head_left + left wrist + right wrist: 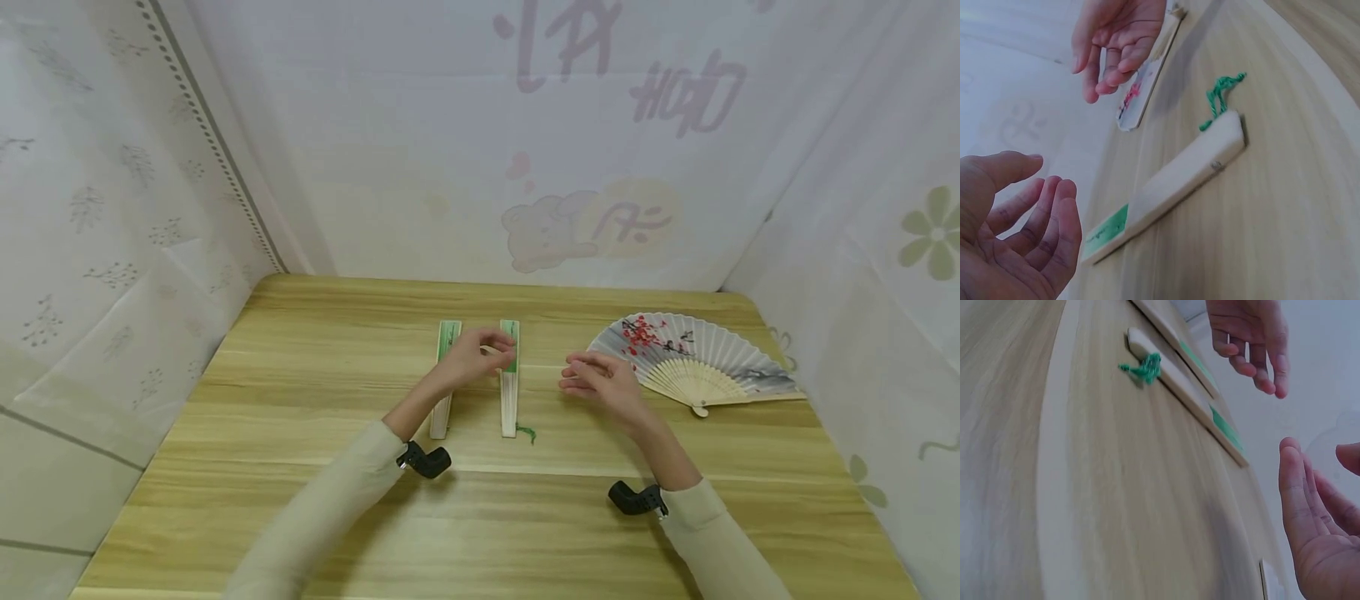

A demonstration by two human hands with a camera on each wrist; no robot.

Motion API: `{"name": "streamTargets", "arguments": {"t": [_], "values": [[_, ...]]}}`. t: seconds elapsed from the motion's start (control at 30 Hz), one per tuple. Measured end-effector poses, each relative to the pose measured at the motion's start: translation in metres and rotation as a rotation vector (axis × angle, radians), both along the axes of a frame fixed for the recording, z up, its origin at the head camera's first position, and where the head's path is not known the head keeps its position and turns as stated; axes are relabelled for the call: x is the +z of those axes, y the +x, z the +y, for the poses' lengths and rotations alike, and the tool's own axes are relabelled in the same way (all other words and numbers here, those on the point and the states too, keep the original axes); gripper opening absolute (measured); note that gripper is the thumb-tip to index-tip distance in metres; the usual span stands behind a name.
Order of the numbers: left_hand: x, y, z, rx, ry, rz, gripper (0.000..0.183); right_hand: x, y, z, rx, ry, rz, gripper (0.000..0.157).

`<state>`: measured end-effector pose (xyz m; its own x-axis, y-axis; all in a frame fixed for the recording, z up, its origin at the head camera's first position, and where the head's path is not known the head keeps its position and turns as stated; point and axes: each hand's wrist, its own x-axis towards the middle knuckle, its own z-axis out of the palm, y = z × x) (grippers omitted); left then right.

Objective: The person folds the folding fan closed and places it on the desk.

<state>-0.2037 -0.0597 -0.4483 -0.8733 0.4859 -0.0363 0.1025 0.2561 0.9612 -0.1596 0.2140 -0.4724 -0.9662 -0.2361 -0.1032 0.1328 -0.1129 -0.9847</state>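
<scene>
Here at the near end, the left wrist view gives what the head view hides: a small rivet (1216, 165) in the flank of the right folded fan (510, 408), a green tassel (528, 433) trailing beside it. Over to the right wrist view, and the left folded fan (440, 421) joins it, a gap between the two. Only the head view delivers the open fan (708, 350) whole, red blossom spread, its tip at the right edge of the tabletop (510, 533).

The left grip (471, 357) hangs above the right folded fan's green far end, thumb and fingertips apart, nothing held, the left folded fan passing below its wrist. The right grip (606, 385) sits between the right folded fan and the open fan, overlapping the latter's left corner from above; it's unclosed too, thumb away from the fingers.

And the pose: pale sleeves (322, 508) slant in from the near side, angling toward each other, a black wrist camera (427, 461) on each, palms facing inward, left fingers loosely bent, right fingers straighter.
</scene>
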Motion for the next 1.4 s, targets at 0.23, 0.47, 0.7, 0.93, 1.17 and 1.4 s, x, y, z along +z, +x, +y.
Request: {"name": "streamTargets", "arguments": {"t": [0.23, 0.47, 0.7, 0.93, 1.17, 1.4], "values": [[0.003, -0.005, 0.019, -0.041, -0.006, 0.029, 0.033, -0.003, 0.008, 0.021, -0.042, 0.008, -0.004, 0.048], [0.005, -0.005, 0.044, -0.087, 0.006, -0.015, 0.033, -0.007, 0.016, 0.041, -0.068, 0.007, -0.012, 0.048], [0.001, -0.004, 0.067, -0.124, -0.006, -0.027, 0.035, -0.014, 0.022, 0.063, -0.086, 0.025, -0.003, 0.051], [-0.006, 0.001, 0.086, -0.117, -0.015, -0.041, 0.034, -0.017, 0.030, 0.079, -0.052, 0.061, 0.025, 0.048], [-0.004, 0.008, 0.100, -0.049, -0.101, -0.026, 0.029, -0.017, 0.038, 0.093, -0.037, 0.060, 0.024, 0.048], [-0.007, 0.008, 0.112, 0.026, -0.212, -0.003, 0.028, -0.012, 0.045, 0.114, -0.050, 0.067, 0.042, 0.043]]}}
